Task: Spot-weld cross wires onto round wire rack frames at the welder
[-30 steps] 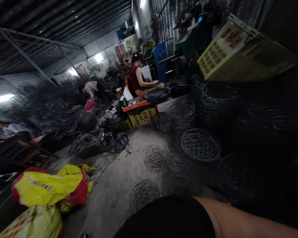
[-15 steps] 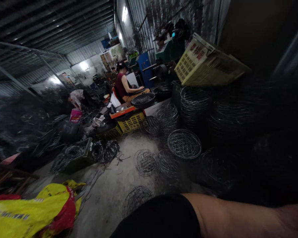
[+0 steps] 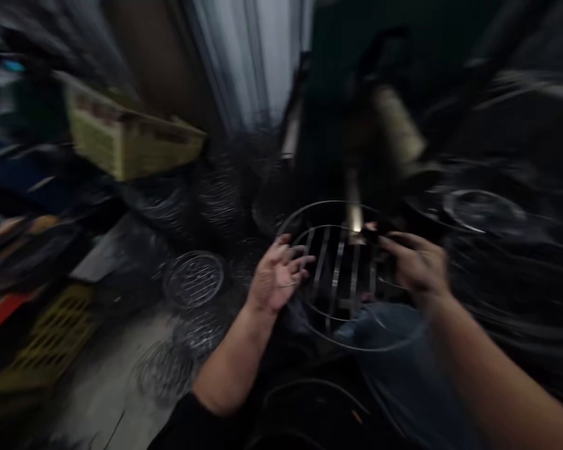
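The picture is blurred by fast head motion. A round wire basket with straight cross bars sits in front of me, over my lap. My left hand is at its left rim, fingers curled on the wire. My right hand is at its right rim, fingers closed on the wire near a small dark part. A metal machine head with a bright tip stands just behind the basket.
Several round wire baskets lie on the concrete floor to the left. A yellow plastic crate leans at upper left, and another crate sits at lower left. Dark stacks of wire hoops fill the right side.
My view has swung sharply right, away from the workshop floor and seated people. Both my hands have come into view, on a wire basket in front of me.
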Demonstrator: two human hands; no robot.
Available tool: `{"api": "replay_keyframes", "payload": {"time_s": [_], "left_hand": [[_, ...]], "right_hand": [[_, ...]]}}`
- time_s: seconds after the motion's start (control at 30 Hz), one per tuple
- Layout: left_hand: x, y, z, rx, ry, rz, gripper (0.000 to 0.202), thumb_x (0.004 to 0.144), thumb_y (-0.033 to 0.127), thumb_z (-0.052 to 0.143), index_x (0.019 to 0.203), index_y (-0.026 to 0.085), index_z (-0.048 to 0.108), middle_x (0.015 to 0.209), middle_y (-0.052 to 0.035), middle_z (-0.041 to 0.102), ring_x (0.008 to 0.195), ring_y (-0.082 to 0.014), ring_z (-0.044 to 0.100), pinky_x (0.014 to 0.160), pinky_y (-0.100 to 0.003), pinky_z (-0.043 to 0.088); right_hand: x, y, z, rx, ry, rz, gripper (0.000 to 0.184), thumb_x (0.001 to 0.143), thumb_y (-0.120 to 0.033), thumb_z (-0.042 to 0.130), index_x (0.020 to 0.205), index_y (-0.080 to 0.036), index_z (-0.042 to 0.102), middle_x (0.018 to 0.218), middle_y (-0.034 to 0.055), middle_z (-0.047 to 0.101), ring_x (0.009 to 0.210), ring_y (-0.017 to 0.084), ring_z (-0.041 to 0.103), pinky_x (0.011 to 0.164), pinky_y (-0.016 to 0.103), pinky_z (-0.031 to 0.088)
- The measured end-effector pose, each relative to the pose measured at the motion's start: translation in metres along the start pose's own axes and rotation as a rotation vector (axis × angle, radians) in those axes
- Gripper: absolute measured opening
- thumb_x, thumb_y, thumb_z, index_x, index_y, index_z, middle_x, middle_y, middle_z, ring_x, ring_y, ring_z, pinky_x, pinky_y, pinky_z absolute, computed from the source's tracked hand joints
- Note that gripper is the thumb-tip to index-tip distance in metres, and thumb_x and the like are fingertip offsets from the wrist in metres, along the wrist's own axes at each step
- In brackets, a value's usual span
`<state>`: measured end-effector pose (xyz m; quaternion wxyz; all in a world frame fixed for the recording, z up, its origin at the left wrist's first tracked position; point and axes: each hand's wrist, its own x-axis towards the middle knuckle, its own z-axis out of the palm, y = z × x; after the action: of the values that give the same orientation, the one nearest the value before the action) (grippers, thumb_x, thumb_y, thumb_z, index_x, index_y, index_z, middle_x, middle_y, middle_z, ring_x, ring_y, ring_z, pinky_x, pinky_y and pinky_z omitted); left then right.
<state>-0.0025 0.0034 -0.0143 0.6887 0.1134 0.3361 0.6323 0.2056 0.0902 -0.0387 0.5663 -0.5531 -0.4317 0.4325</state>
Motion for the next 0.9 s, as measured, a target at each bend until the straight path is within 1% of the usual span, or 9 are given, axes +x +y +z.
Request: {"api": "replay_keyframes", "payload": {"time_s": [0.03,0.07,0.13,0.2,0.27,0.43,0.63,0.8,0.9], "left_hand": [[0.002,0.003,0.001,0.026,-0.004,0.012,0.038,0.08,0.025,0.064,0.116,0.02,0.054,0.106,-0.0121,0.066,0.095,-0.0261,0.068,0.065,-0.027,0.053],[0.004,0.005,0.002,0.043,-0.006,0.013,0.039,0.081,0.025,0.064,0.118,0.021,0.053,0.108,-0.0121,0.065,0.097,-0.0266,0.067,0.065,-0.027,0.053],[0.006,0.005,0.004,0.058,0.0,-0.002,0.041,0.08,0.025,0.064,0.12,0.021,0.052,0.111,-0.0122,0.064,0.101,-0.0273,0.066,0.067,-0.028,0.054],[0.004,0.003,0.007,0.063,0.005,-0.015,0.043,0.079,0.026,0.066,0.12,0.021,0.053,0.112,-0.0129,0.063,0.103,-0.0282,0.065,0.066,-0.028,0.054],[0.003,0.002,0.008,0.069,0.0,-0.015,0.044,0.079,0.027,0.067,0.12,0.021,0.054,0.114,-0.014,0.062,0.104,-0.0293,0.064,0.065,-0.028,0.054],[0.003,0.005,0.01,0.088,-0.018,-0.011,0.047,0.077,0.027,0.069,0.12,0.02,0.054,0.117,-0.0153,0.061,0.104,-0.0308,0.063,0.065,-0.029,0.054],[0.001,0.006,0.014,0.108,-0.028,-0.014,0.047,0.074,0.027,0.07,0.119,0.021,0.056,0.119,-0.0153,0.06,0.103,-0.0301,0.063,0.064,-0.028,0.053],[0.001,0.006,0.018,0.119,-0.009,-0.011,0.047,0.072,0.025,0.071,0.116,0.02,0.057,0.119,-0.0153,0.06,0.101,-0.0298,0.063,0.063,-0.027,0.053],[0.001,0.006,0.017,0.123,-0.012,-0.006,0.048,0.071,0.025,0.072,0.116,0.02,0.057,0.119,-0.0151,0.059,0.101,-0.0302,0.063,0.062,-0.027,0.052]], "right_hand": [[0.007,0.004,-0.011,0.021,0.028,0.064,0.035,0.059,-0.043,0.084,0.074,-0.016,0.067,0.06,0.0,0.059,0.046,0.01,0.051,0.043,0.024,0.041],[0.013,0.009,-0.017,0.073,0.026,0.154,0.039,0.049,-0.041,0.087,0.069,-0.016,0.065,0.056,-0.0019,0.057,0.043,0.009,0.048,0.04,0.024,0.038],[0.024,0.017,-0.018,0.163,-0.006,0.157,0.038,0.045,-0.039,0.086,0.066,-0.017,0.063,0.055,-0.0039,0.056,0.041,0.007,0.045,0.04,0.024,0.04],[0.03,0.023,-0.013,0.193,-0.035,0.134,0.034,0.049,-0.038,0.084,0.066,-0.017,0.063,0.054,-0.0049,0.055,0.04,0.006,0.043,0.039,0.023,0.04],[0.031,0.026,-0.011,0.184,-0.034,0.119,0.03,0.053,-0.037,0.081,0.068,-0.017,0.064,0.051,-0.0056,0.053,0.039,0.006,0.042,0.038,0.022,0.038],[0.026,0.016,-0.018,0.1,-0.001,0.044,0.023,0.061,-0.035,0.077,0.07,-0.017,0.065,0.047,-0.0058,0.05,0.039,0.007,0.043,0.039,0.022,0.038],[0.023,0.001,-0.022,-0.001,0.064,-0.043,0.021,0.064,-0.036,0.073,0.07,-0.017,0.066,0.044,-0.0055,0.049,0.041,0.008,0.043,0.043,0.023,0.035],[0.024,0.005,-0.022,-0.037,0.064,-0.055,0.021,0.067,-0.037,0.071,0.068,-0.017,0.065,0.044,-0.0053,0.048,0.041,0.008,0.042,0.044,0.023,0.035],[0.023,0.007,-0.022,-0.035,0.087,-0.066,0.02,0.068,-0.038,0.071,0.07,-0.018,0.066,0.044,-0.0055,0.047,0.042,0.008,0.041,0.044,0.023,0.035]]}}
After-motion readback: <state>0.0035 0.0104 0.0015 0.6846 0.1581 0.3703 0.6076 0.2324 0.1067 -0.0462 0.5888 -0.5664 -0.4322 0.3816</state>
